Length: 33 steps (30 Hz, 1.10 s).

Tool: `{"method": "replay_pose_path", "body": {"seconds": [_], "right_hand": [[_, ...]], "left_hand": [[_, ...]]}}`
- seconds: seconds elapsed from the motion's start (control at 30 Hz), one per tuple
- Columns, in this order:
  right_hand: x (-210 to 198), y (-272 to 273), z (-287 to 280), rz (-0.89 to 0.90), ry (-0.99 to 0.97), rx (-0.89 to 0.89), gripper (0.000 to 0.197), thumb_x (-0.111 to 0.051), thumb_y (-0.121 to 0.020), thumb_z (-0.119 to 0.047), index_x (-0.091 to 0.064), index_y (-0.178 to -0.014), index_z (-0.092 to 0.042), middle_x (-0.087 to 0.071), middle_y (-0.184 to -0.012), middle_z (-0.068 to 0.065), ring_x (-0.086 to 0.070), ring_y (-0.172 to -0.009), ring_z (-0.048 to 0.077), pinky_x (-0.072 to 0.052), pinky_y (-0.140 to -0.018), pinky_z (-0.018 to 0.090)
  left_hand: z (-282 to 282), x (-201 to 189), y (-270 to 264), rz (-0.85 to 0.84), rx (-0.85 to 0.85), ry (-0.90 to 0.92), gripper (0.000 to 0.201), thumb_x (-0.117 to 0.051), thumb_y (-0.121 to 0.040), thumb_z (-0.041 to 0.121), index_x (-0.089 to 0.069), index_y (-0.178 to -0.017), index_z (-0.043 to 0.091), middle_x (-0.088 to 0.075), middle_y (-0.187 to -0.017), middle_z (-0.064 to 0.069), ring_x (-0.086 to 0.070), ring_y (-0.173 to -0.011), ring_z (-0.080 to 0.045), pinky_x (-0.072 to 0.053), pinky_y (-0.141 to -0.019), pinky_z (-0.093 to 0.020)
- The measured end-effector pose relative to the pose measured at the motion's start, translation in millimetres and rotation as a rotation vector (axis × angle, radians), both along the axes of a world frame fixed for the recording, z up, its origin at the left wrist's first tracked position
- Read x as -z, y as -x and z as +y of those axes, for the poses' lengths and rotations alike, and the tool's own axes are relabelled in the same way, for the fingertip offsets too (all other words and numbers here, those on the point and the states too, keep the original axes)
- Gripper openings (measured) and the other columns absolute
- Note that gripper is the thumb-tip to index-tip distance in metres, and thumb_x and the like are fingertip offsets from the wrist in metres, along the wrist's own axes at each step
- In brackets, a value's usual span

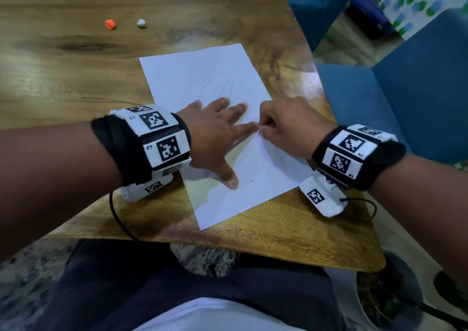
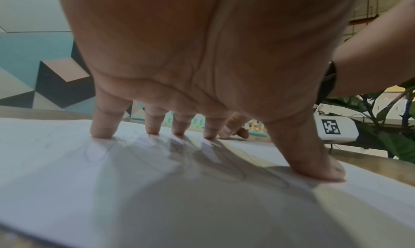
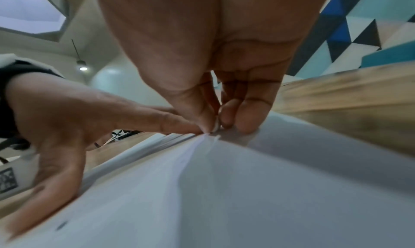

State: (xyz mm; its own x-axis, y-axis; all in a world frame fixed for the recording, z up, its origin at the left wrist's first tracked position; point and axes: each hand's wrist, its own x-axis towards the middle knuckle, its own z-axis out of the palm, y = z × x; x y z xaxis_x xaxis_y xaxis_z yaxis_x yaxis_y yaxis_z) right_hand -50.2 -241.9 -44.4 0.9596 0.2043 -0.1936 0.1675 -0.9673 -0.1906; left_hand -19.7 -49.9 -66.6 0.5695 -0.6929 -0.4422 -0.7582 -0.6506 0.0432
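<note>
A white sheet of paper (image 1: 202,77) with faint pencil scribbles lies on the wooden table (image 1: 76,82). My left hand (image 1: 220,138) lies flat on its middle, fingers straight and spread, fingertips (image 2: 101,132) and thumb pressing the sheet (image 2: 157,207) down. My right hand (image 1: 263,128) is at the sheet's right edge, just beyond the left index fingertip. Its thumb and curled fingers (image 3: 213,125) pinch a small raised ridge of the paper (image 3: 247,189), and a crease runs toward me from the pinch. The left hand (image 3: 89,113) shows beside it in the right wrist view.
A small orange crumpled ball (image 1: 110,24) and a white one (image 1: 141,23) lie at the far left of the table. Blue chairs (image 1: 417,90) stand to the right. A potted plant (image 1: 385,295) sits on the floor by the table's near right corner.
</note>
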Motion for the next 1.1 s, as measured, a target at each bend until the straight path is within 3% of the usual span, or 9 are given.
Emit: {"method": "replay_pose_path", "body": {"seconds": [0.13, 0.27, 0.43, 0.53, 0.6, 0.7, 0.83, 0.97, 1.1], "right_hand": [[2.3, 26.8, 9.0, -0.027, 0.037, -0.105, 0.012, -0.051, -0.093, -0.022, -0.061, -0.093, -0.015, -0.062, -0.086, 0.003, -0.059, -0.080, 0.025, -0.046, -0.066, 0.036], [-0.8, 71.7, 28.8, 0.113, -0.004, -0.287, 0.017, -0.046, -0.095, -0.026, -0.061, -0.095, -0.018, -0.057, -0.089, 0.002, -0.056, -0.079, 0.024, -0.047, -0.070, 0.040], [-0.8, 37.5, 2.8, 0.027, -0.017, -0.006, 0.009, -0.053, -0.091, -0.022, -0.059, -0.087, -0.017, -0.062, -0.086, 0.000, -0.058, -0.082, 0.022, -0.049, -0.070, 0.036], [1.0, 23.1, -12.6, 0.024, -0.017, 0.108, 0.008, -0.055, -0.089, -0.022, -0.061, -0.084, -0.018, -0.064, -0.080, -0.004, -0.059, -0.081, 0.019, -0.051, -0.071, 0.036], [3.2, 21.5, -14.3, 0.026, -0.001, 0.117, 0.009, -0.055, -0.089, -0.021, -0.060, -0.083, -0.018, -0.063, -0.078, -0.004, -0.058, -0.080, 0.019, -0.051, -0.070, 0.036], [4.0, 27.0, -6.0, -0.018, 0.051, 0.071, 0.009, -0.053, -0.089, -0.020, -0.057, -0.083, -0.016, -0.061, -0.079, 0.000, -0.058, -0.080, 0.023, -0.050, -0.067, 0.038], [5.9, 66.3, 31.2, 0.000, 0.021, -0.124, 0.007, -0.049, -0.095, -0.022, -0.053, -0.099, -0.019, -0.049, -0.088, 0.001, -0.050, -0.079, 0.025, -0.036, -0.065, 0.034], [2.3, 102.6, 63.6, 0.114, -0.071, -0.326, 0.004, -0.049, -0.094, -0.022, -0.053, -0.093, -0.023, -0.049, -0.084, -0.001, -0.053, -0.074, 0.025, -0.045, -0.065, 0.039], [-0.2, 59.9, 42.1, 0.093, -0.027, -0.114, 0.007, -0.048, -0.094, -0.021, -0.054, -0.093, -0.019, -0.061, -0.091, 0.005, -0.057, -0.085, 0.027, -0.049, -0.074, 0.041]], "left_hand": [[0.0, -0.9, 0.3, 0.011, -0.003, 0.006, 0.125, -0.059, -0.063, 0.091, 0.005, -0.159, 0.041, 0.013, -0.170, -0.001, 0.007, -0.156, -0.030, -0.024, -0.117, -0.062], [-0.7, -0.7, 1.5, 0.022, -0.003, -0.004, 0.126, -0.059, -0.066, 0.090, 0.008, -0.160, 0.038, 0.018, -0.170, -0.001, 0.010, -0.156, -0.030, -0.020, -0.118, -0.062], [6.3, -3.8, 7.8, 0.025, -0.016, 0.049, 0.118, -0.057, -0.067, 0.090, -0.001, -0.159, 0.042, 0.018, -0.169, -0.001, 0.013, -0.156, -0.029, -0.015, -0.120, -0.063], [15.9, -7.6, 16.3, -0.038, 0.025, 0.056, 0.115, -0.055, -0.066, 0.091, -0.009, -0.160, 0.041, 0.008, -0.169, -0.004, 0.005, -0.155, -0.029, -0.018, -0.122, -0.056], [24.3, -8.2, 21.2, -0.012, 0.034, 0.005, 0.122, -0.056, -0.065, 0.092, 0.001, -0.160, 0.041, 0.010, -0.169, -0.002, 0.006, -0.155, -0.025, -0.016, -0.123, -0.055], [31.0, -8.0, 26.9, 0.049, 0.007, -0.070, 0.134, -0.061, -0.062, 0.092, 0.020, -0.156, 0.040, 0.028, -0.166, 0.001, 0.022, -0.154, -0.020, -0.005, -0.124, -0.059], [30.0, -7.3, 29.9, 0.051, 0.008, -0.071, 0.138, -0.064, -0.061, 0.089, 0.021, -0.157, 0.038, 0.031, -0.166, 0.000, 0.025, -0.153, -0.021, -0.004, -0.124, -0.059], [31.5, -6.3, 31.2, 0.034, 0.024, -0.082, 0.136, -0.059, -0.063, 0.092, 0.022, -0.157, 0.036, 0.033, -0.165, -0.001, 0.025, -0.153, -0.023, -0.005, -0.124, -0.060], [32.0, -5.6, 29.3, 0.041, 0.033, -0.079, 0.137, -0.061, -0.062, 0.091, 0.022, -0.157, 0.036, 0.033, -0.165, -0.002, 0.026, -0.153, -0.023, -0.005, -0.123, -0.061]]}}
